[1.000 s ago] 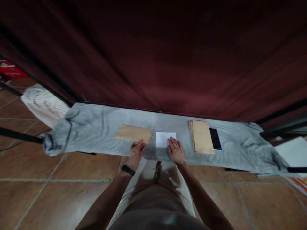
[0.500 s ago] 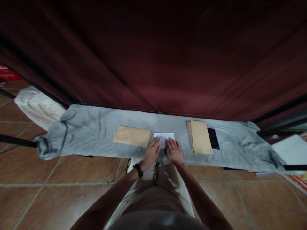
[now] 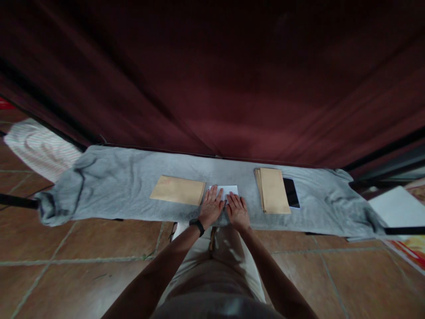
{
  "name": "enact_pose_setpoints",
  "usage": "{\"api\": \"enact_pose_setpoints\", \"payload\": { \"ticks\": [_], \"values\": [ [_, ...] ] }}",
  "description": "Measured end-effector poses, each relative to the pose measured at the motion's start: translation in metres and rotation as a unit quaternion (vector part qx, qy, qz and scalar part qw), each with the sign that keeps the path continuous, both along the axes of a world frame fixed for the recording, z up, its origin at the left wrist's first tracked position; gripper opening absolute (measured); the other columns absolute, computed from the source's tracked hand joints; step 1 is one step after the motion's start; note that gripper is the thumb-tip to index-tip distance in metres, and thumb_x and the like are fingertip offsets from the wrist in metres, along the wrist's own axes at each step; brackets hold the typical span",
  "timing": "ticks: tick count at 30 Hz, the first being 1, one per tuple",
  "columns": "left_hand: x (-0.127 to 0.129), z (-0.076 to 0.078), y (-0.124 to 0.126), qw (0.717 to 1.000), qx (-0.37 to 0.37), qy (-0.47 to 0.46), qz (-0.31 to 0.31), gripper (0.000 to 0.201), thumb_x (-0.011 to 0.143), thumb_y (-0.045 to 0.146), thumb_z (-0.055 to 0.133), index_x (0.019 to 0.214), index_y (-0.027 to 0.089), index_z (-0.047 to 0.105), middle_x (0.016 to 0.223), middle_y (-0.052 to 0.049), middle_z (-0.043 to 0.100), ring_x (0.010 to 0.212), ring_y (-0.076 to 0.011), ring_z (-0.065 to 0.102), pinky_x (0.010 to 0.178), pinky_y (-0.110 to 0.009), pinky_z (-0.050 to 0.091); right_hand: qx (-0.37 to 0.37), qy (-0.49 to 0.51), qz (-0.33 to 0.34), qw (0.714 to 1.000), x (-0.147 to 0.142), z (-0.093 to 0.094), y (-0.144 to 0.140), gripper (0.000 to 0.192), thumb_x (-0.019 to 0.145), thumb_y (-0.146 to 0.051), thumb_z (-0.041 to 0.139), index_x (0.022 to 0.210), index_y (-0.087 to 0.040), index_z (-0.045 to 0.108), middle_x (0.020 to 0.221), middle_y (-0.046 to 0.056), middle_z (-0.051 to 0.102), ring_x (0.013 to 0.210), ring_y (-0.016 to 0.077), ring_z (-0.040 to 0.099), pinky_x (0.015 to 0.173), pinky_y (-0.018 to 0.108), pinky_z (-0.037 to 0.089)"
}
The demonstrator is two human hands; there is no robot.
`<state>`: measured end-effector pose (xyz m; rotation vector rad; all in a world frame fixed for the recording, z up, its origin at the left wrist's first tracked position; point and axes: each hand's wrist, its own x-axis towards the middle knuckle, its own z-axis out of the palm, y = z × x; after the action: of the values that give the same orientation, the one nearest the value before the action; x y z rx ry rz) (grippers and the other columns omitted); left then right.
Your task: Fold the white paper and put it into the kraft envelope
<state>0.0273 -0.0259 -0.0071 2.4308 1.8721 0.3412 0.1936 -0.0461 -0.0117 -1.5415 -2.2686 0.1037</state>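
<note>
A white sheet of paper (image 3: 229,189) lies on the grey cloth in front of me, its near part covered by both hands. Over its left side my left hand (image 3: 211,207) rests flat with the fingers stretched out; a dark watch is on that wrist. My right hand (image 3: 237,212) lies on the paper's near right part, fingers extended. Left of my hands are tan envelopes (image 3: 178,189), lying lengthwise. To the right sits a fanned stack of tan envelopes (image 3: 275,190), turned upright.
A dark-screened phone (image 3: 291,193) lies against the right stack. The grey cloth (image 3: 113,186) covers a narrow table, with a dark red curtain (image 3: 212,97) behind it. Striped fabric (image 3: 43,148) hangs at the left; a white sheet (image 3: 396,206) is at the far right.
My left hand has moved forward onto the paper, its fingers spreading over the left side. My right hand stays on the paper. The view has shifted slightly.
</note>
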Motion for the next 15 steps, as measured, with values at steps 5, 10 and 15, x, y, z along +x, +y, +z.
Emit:
{"api": "enact_pose_setpoints", "payload": {
  "ticks": [5,10,15],
  "values": [
    [-0.003,0.002,-0.001,1.0,0.003,-0.001,-0.016,0.058,0.101,0.04,0.04,0.156,0.02,0.035,0.165,-0.012,0.026,0.154,-0.0294,0.018,0.125,-0.05,0.019,-0.011,0.016,-0.007,1.0,0.001,-0.002,0.004,0.045,0.105,-0.03,0.037,0.147,-0.018,0.049,0.154,0.008,0.048,0.144,0.0237,0.04,0.123,0.048,0.02],
    [-0.005,0.004,0.0,0.998,-0.011,0.011,-0.056,0.055,0.101,0.037,0.039,0.154,0.022,0.039,0.165,-0.008,0.029,0.154,-0.0279,0.017,0.125,-0.052,0.015,-0.033,0.034,-0.005,0.999,-0.009,-0.001,0.025,0.045,0.106,-0.028,0.034,0.144,-0.014,0.053,0.152,0.01,0.05,0.143,0.0205,0.041,0.123,0.043,0.026],
    [-0.006,0.007,0.001,0.997,-0.023,0.029,-0.075,0.06,0.099,0.04,0.041,0.153,0.015,0.039,0.164,-0.012,0.03,0.154,-0.0287,0.015,0.125,-0.052,0.012,-0.046,0.02,0.035,0.998,-0.024,0.003,0.042,0.047,0.107,-0.028,0.031,0.145,-0.012,0.051,0.153,0.01,0.048,0.145,0.019,0.038,0.123,0.04,0.027]
  ]
}}
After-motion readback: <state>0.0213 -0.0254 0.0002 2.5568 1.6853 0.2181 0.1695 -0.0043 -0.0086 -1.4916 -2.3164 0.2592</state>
